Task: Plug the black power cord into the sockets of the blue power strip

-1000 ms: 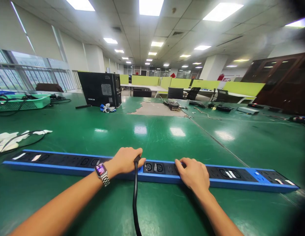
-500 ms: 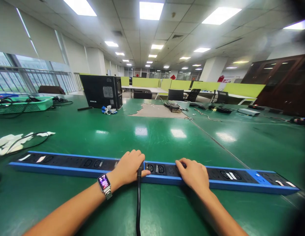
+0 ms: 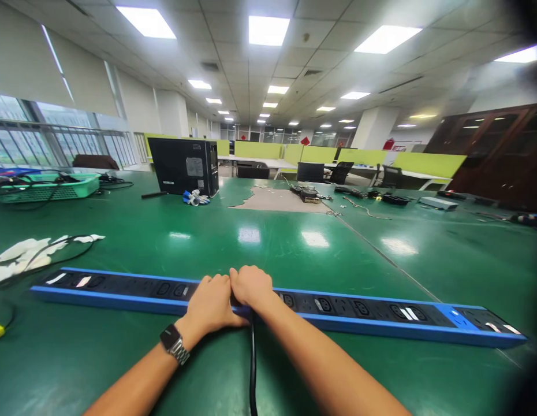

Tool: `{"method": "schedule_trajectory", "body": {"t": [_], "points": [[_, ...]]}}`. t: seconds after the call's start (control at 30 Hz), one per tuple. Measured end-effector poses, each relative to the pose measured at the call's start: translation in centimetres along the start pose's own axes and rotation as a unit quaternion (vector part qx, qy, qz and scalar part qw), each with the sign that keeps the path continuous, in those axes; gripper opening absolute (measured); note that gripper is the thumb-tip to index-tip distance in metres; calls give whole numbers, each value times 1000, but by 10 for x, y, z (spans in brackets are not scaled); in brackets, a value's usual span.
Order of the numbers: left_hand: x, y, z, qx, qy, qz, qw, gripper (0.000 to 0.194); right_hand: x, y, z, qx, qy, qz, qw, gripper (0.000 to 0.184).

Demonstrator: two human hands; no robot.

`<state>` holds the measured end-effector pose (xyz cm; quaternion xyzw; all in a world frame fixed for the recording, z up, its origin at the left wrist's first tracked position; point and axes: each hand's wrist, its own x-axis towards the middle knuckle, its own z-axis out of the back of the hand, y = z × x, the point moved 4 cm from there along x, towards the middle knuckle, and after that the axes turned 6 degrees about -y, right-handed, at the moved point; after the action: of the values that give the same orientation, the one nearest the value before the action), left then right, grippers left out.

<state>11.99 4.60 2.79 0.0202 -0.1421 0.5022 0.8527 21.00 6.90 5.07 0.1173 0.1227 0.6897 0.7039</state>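
A long blue-and-black power strip (image 3: 407, 325) lies across the green table, its socket face up. My left hand (image 3: 211, 301) is closed over the middle of the strip, thumb along the near blue side. Touching it, my right hand (image 3: 252, 286) is closed with fingers bent down at the same spot. From beneath my right hand a thick black power cord (image 3: 253, 367) runs down toward me. Its plug is hidden under the hands, so I cannot tell whether it sits in a socket.
On the left are white gloves (image 3: 17, 257) with a thin black cable and a green basket (image 3: 75, 188) of cables. Farther back stand a black computer case (image 3: 179, 167), blue-white gloves (image 3: 196, 198) and a torn patch (image 3: 268, 199) in the table's covering. Assorted parts lie at the back right.
My right hand has left the right part of the strip and moved left, over the plug that my left hand held. My left hand has shifted slightly left onto the strip.
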Motion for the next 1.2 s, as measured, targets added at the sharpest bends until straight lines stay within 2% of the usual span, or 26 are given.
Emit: {"method": "schedule_trajectory", "body": {"t": [0.23, 0.6, 0.7, 0.87, 0.93, 1.0, 1.1, 1.13, 1.2], "points": [[4, 0, 3, -21, 1, 10, 1000, 56, 4, -4, -1, 3, -5, 2, 1000, 52], [3, 2, 1, -39, 0, 36, 999, 64, -3, -2, -3, 19, -57, -8, 998, 52], [2, 0, 2, -39, -6, 34, 999, 64, -2, -5, -4, 47, -63, -20, 997, 55], [-2, -3, 4, -8, -47, -5, 999, 52, 1, -13, -3, 138, -64, -29, 988, 60], [-3, -4, 3, 3, -58, -20, 998, 48, -3, -20, -1, 186, -67, -4, 980, 55], [-4, -4, 2, 4, -65, -35, 997, 46, -12, -33, 2, 232, -79, 30, 969, 42], [-5, -3, 1, -10, -68, -43, 997, 52, -36, -61, 9, 305, -121, 106, 939, 22], [-4, -3, 0, -15, -64, -40, 997, 54, -45, -70, 12, 318, -128, 141, 929, 22], [-4, -2, -2, -21, -51, -36, 998, 56, -60, -83, 13, 293, -126, 193, 928, 27]]}}
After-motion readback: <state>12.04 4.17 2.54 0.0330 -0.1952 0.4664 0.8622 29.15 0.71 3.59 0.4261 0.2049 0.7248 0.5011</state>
